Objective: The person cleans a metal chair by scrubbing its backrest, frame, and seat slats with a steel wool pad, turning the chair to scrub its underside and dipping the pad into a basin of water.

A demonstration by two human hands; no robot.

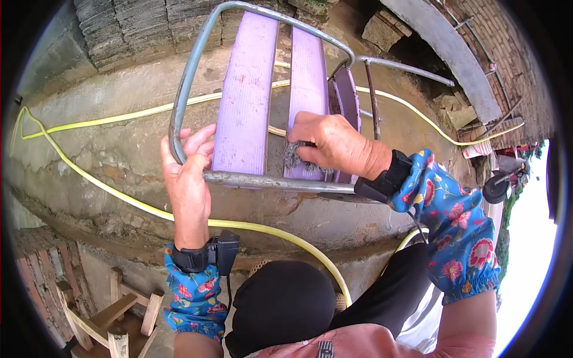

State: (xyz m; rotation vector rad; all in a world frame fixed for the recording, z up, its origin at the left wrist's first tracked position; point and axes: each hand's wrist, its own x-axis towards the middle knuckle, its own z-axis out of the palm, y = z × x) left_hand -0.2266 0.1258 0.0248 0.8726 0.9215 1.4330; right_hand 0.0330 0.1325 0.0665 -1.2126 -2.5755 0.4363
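A metal frame [280, 180] with two purple ribbed slats is tilted in front of me. My left hand [188, 170] is wrapped round the frame's lower left corner. In my right hand [328, 143] is a grey scouring pad [294, 156], pressed against the lower end of the right slat [307, 77]. The left slat [246, 89] has dark specks on its surface and nothing touching it. Both wrists carry black straps over blue floral sleeves.
A yellow hose [113, 190] runs across the wet concrete, behind the frame and past my legs. A wooden stool [122, 310] stands at the lower left. Stacked slabs [137, 27] line the top. A wheel [495, 188] shows at the right.
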